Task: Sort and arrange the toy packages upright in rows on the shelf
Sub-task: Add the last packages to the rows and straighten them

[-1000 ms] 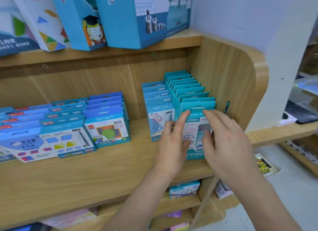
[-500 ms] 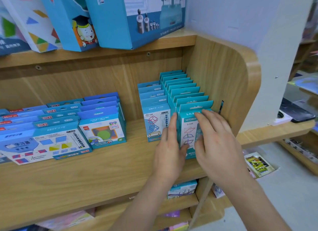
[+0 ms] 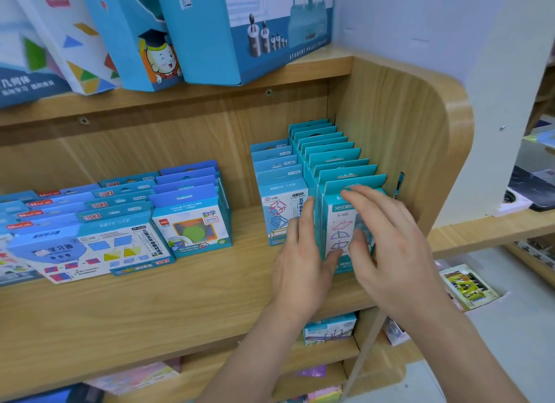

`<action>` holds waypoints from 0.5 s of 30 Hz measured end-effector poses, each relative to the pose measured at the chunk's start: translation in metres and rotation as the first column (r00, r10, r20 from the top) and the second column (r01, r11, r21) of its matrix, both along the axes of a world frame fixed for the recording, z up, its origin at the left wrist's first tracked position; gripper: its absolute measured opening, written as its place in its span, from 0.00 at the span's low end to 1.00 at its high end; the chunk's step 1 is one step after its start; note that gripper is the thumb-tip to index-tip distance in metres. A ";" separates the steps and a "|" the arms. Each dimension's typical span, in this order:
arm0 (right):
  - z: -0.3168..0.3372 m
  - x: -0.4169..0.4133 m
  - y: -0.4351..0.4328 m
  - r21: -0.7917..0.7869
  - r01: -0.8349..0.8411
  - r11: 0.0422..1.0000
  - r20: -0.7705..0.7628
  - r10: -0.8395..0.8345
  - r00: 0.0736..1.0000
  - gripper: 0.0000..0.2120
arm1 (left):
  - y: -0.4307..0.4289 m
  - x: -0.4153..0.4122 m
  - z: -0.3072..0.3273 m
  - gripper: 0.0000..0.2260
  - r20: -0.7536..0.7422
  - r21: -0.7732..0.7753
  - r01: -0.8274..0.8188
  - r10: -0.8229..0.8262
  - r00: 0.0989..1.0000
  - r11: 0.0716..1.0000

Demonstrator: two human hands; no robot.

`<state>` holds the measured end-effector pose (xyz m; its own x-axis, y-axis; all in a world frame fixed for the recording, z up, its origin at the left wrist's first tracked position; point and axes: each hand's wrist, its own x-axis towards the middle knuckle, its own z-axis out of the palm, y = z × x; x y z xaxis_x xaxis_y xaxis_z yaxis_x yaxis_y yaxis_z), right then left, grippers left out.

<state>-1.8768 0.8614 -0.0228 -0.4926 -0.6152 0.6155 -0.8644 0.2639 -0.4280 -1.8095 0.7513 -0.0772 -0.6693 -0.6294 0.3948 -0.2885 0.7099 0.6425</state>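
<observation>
A row of several teal toy packages [image 3: 333, 159] stands upright along the right end of the wooden shelf [image 3: 180, 306]. My left hand [image 3: 303, 261] lies flat against the left side of the front teal package [image 3: 341, 222], fingers straight. With straight fingers, my right hand [image 3: 387, 243] presses on that package's front face and right side. A shorter row of light blue packages [image 3: 276, 174] stands just to the left of the teal row.
Further left stand a row of blue packages [image 3: 192, 219] and wide flat packages [image 3: 90, 240]. Large blue boxes [image 3: 240, 27] lean on the shelf above. The shelf's curved side panel [image 3: 420, 150] closes the right end. More packages lie on lower shelves and on the floor.
Both hands have slid the front teal package back against its row. My right fingers moved down from its top edge onto its face.
</observation>
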 end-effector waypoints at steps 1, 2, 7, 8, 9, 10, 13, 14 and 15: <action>0.000 0.000 0.000 -0.008 -0.009 1.000 0.006 0.009 1.000 0.22 | -0.001 0.001 0.000 0.39 -0.012 0.004 0.010 -0.010 1.000 1.000; 0.000 0.001 -0.001 -0.013 -0.018 1.000 0.012 0.018 1.000 0.22 | -0.003 0.002 0.000 0.38 -0.021 0.008 0.021 -0.021 1.000 1.000; -0.001 0.001 -0.005 -0.088 -0.066 0.994 0.028 0.068 0.997 0.20 | -0.010 0.018 0.001 0.28 -0.097 0.053 0.127 -0.121 0.988 0.991; -0.001 0.002 -0.006 -0.111 -0.081 0.991 0.037 0.085 0.996 0.19 | -0.013 0.025 0.001 0.25 -0.111 0.068 0.143 -0.135 0.985 0.987; -0.001 0.004 -0.009 -0.130 -0.096 0.987 0.047 0.103 0.994 0.18 | -0.017 0.033 0.001 0.21 -0.126 0.071 0.145 -0.136 0.983 0.987; 0.000 0.006 -0.012 -0.142 -0.114 0.983 0.053 0.122 0.991 0.18 | -0.021 0.042 0.001 0.18 -0.142 0.066 0.133 -0.123 0.982 0.989; 0.003 0.016 -0.025 -0.154 -0.172 0.973 0.071 0.185 0.980 0.17 | -0.035 0.076 0.001 0.11 -0.155 0.046 0.043 -0.035 0.987 0.998; 0.003 0.020 -0.031 -0.150 -0.194 0.969 0.085 0.208 0.974 0.16 | -0.040 0.088 0.002 0.10 -0.153 0.044 0.008 -0.001 0.988 0.999; 0.004 0.025 -0.037 -0.139 -0.216 0.966 0.102 0.231 0.968 0.15 | -0.045 0.101 0.002 0.10 -0.158 0.051 -0.022 0.030 0.987 0.998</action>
<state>-1.8514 0.8246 -0.0192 -0.4242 -0.6392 0.6414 -0.8373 0.0072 -0.5466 -1.7082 0.7067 -0.0752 -0.5835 -0.6669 0.4634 -0.1978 0.6701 0.7154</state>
